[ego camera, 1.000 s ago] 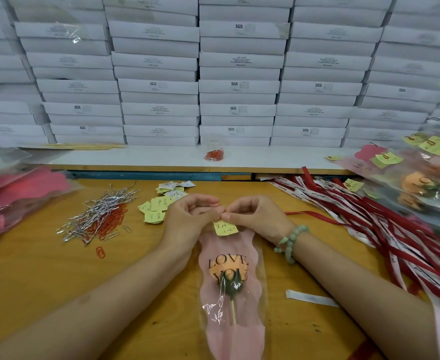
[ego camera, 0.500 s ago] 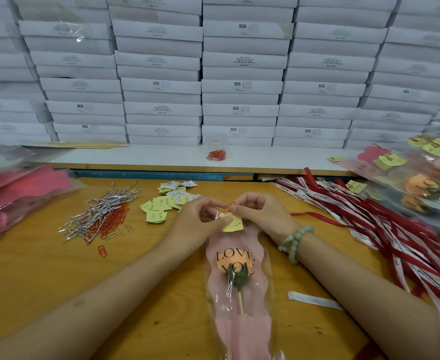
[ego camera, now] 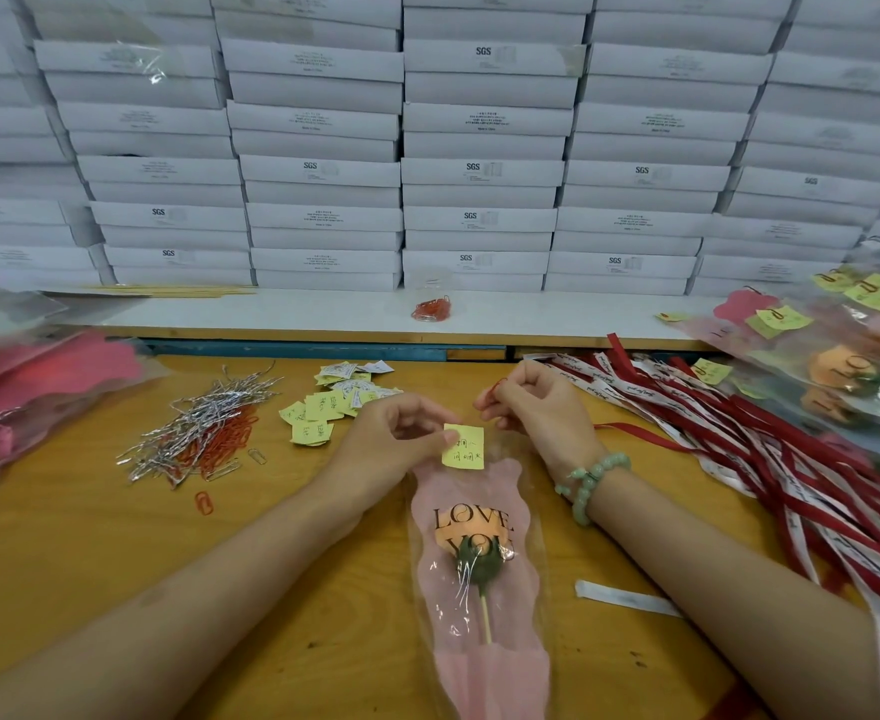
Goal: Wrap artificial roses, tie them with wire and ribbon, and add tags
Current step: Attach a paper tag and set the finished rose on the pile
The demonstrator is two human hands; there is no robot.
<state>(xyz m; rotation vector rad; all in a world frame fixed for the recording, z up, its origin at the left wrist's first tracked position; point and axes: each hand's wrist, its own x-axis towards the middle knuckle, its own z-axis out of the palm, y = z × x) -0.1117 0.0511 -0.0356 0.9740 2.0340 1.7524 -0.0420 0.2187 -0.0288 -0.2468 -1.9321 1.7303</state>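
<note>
Both forearms reach forward and angle inward. The left hand [ego camera: 393, 433] has its fingers curled, thumb and forefinger pinching a yellow tag [ego camera: 462, 449]. The right hand [ego camera: 536, 407], fingers curled, pinches a red paper clip [ego camera: 495, 391]. The hands are near, not touching.

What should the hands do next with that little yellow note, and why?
Probably bring the red paper clip in the right hand down and slide it over the yellow note and the top edge of the pink wrapper. The left hand pinches the note there, and nothing fastens it yet.
</note>
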